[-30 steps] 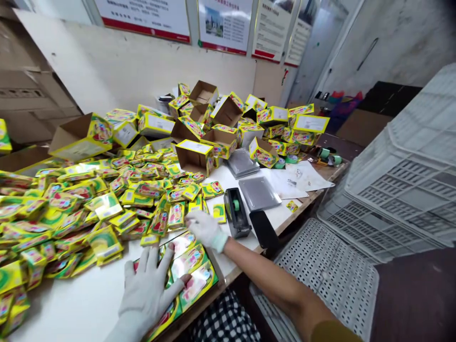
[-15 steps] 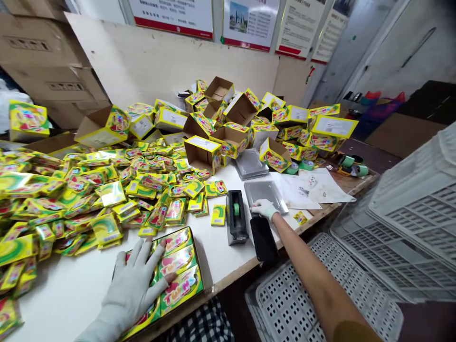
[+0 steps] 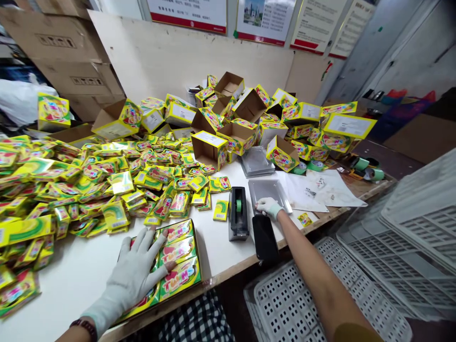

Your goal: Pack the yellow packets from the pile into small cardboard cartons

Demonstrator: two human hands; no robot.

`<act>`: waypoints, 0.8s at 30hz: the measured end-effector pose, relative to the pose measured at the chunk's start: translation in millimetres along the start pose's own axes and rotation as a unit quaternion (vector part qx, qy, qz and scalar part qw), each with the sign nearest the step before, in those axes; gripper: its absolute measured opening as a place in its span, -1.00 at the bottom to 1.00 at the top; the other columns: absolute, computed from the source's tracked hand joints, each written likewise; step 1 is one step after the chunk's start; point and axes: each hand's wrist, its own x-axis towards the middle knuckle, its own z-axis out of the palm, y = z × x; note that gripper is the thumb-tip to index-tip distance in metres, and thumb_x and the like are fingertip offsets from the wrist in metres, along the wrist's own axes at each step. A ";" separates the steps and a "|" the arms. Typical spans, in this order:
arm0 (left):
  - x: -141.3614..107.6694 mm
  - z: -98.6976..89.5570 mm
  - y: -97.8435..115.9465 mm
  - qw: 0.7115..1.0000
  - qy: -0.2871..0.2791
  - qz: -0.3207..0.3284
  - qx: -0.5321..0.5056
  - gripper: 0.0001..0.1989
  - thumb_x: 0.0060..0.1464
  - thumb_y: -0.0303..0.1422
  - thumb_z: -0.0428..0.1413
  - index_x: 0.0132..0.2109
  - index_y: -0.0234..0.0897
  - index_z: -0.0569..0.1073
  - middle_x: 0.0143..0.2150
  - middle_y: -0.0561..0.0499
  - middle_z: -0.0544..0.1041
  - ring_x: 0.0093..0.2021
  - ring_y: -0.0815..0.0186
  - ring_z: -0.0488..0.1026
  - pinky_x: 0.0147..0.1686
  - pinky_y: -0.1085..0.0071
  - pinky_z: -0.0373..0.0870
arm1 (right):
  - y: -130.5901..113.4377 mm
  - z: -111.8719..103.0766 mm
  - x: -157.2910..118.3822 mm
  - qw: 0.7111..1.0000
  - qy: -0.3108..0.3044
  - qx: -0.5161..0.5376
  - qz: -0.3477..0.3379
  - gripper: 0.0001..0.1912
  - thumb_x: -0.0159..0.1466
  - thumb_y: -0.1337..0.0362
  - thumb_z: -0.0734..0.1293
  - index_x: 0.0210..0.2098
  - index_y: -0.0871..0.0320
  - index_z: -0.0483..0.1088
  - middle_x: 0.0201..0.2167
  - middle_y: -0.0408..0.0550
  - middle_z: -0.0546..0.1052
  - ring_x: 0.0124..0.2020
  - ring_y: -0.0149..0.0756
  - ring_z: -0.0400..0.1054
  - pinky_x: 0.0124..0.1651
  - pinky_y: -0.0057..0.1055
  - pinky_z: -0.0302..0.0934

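Note:
My left hand (image 3: 137,273), in a pale glove with bare fingertips, lies spread across an open display box (image 3: 178,256) filled with small yellow-green packs. A flat clear plastic lid (image 3: 267,190) lies on the table to the right. At its front edge, my gloved right hand (image 3: 270,207) has its fingers bent and closed on the lid, the grip partly hidden. A black phone (image 3: 264,237) lies just below that hand. Left of the phone stands a black tape dispenser (image 3: 239,216) with green tape. One loose pack (image 3: 220,210) is beside the dispenser.
A wide heap of small packs (image 3: 89,185) covers the table's left side. Empty display cartons (image 3: 210,147) pile up at the back, near more stacked plastic lids (image 3: 257,161). White sheets (image 3: 309,190) lie at right. Perforated plastic crates (image 3: 295,304) stand below the table's front edge.
The view has shifted slightly, so the scene sits further right. My right hand's fingers have curled more at the plastic lid. My left hand stays spread on the filled box.

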 end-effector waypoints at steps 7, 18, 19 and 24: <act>-2.3 0.0 -0.4 1.000 0.005 -0.006 -0.008 -0.23 0.06 0.17 -0.07 0.22 -0.28 0.35 0.29 -0.36 0.23 0.30 -0.21 0.06 0.16 -0.17 0.00 | -8.1 3.5 -8.9 1.000 0.020 0.010 0.011 -0.75 0.35 0.17 0.30 -0.21 0.28 0.42 -0.35 -0.11 0.49 -0.44 -0.45 0.38 -0.40 -0.47 0.34; -6.9 -5.5 -0.1 0.998 0.038 -0.018 -0.042 -0.19 0.07 0.19 -0.11 0.25 -0.30 0.33 0.22 -0.40 0.29 0.29 -0.25 0.05 0.15 -0.18 -0.02 | -36.5 21.5 -28.7 0.998 0.060 0.005 0.034 -0.75 0.34 0.20 0.30 -0.07 0.24 0.39 -0.15 -0.02 0.48 -0.27 -0.36 0.41 -0.27 -0.39 0.38; -7.2 -5.8 -0.4 0.998 0.039 -0.019 -0.048 -0.19 0.06 0.20 -0.11 0.24 -0.29 0.34 0.21 -0.39 0.30 0.29 -0.25 0.05 0.14 -0.18 -0.02 | -37.9 22.8 -29.6 0.997 0.061 0.003 0.035 -0.75 0.35 0.20 0.30 -0.07 0.23 0.39 -0.14 -0.02 0.48 -0.26 -0.35 0.41 -0.26 -0.38 0.39; -8.2 -5.1 -1.6 0.995 0.049 -0.028 -0.084 -0.19 0.04 0.22 -0.09 0.22 -0.27 0.37 0.24 -0.37 0.29 0.28 -0.25 0.06 0.16 -0.20 -0.06 | -38.3 25.7 -27.4 0.997 0.060 -0.007 0.047 -0.76 0.35 0.20 0.30 -0.05 0.19 0.39 -0.10 -0.01 0.47 -0.21 -0.32 0.41 -0.21 -0.35 0.39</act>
